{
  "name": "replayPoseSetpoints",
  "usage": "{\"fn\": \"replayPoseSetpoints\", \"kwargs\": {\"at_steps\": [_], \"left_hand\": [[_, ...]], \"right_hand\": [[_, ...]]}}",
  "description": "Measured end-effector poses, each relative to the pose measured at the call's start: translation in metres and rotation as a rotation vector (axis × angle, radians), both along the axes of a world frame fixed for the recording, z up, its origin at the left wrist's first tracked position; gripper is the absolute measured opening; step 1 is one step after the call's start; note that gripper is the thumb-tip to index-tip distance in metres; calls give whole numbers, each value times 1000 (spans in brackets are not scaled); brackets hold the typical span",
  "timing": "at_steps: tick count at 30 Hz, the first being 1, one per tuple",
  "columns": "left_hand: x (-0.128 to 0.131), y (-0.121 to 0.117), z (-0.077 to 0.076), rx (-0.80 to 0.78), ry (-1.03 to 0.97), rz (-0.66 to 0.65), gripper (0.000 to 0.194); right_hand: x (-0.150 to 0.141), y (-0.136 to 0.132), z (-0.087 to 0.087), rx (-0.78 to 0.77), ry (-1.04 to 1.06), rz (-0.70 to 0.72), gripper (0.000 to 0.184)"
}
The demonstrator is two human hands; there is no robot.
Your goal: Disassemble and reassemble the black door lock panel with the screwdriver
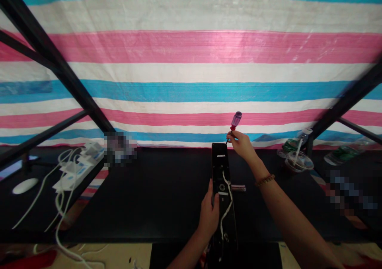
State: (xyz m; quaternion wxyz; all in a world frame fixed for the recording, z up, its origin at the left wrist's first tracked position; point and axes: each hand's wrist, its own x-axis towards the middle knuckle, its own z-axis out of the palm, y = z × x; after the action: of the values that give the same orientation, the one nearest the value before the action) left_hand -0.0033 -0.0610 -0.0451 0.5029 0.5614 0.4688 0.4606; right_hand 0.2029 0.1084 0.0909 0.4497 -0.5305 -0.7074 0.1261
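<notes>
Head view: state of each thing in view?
Left hand: gripping the black electronic panel's side.
Right hand: raised, gripping the screwdriver.
Screwdriver: tilted, handle up, tip down beside the panel's top end.
Black electronic panel: held, face up, back cover not visible.
White wires: loose across the panel's face.
Power strip: white chargers plugged in, cables trailing.
Plastic cup: lidded, straw in, standing.

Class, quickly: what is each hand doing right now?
Left hand: closed, holding the black panel.
Right hand: closed, holding a purple-handled screwdriver.
</notes>
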Motion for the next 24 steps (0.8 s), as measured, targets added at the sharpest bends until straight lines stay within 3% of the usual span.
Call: {"fn": "replayPoseSetpoints", "kwargs": {"at_steps": [12,24], "left_hand": [[0,-1,0,22,-6,-20,64],[0,-1,-1,17,-50,-4,63]], "right_hand": [[0,-7,-1,18,-1,-21,22],[-5,-3,10,-12,-184,-83,18]]}}
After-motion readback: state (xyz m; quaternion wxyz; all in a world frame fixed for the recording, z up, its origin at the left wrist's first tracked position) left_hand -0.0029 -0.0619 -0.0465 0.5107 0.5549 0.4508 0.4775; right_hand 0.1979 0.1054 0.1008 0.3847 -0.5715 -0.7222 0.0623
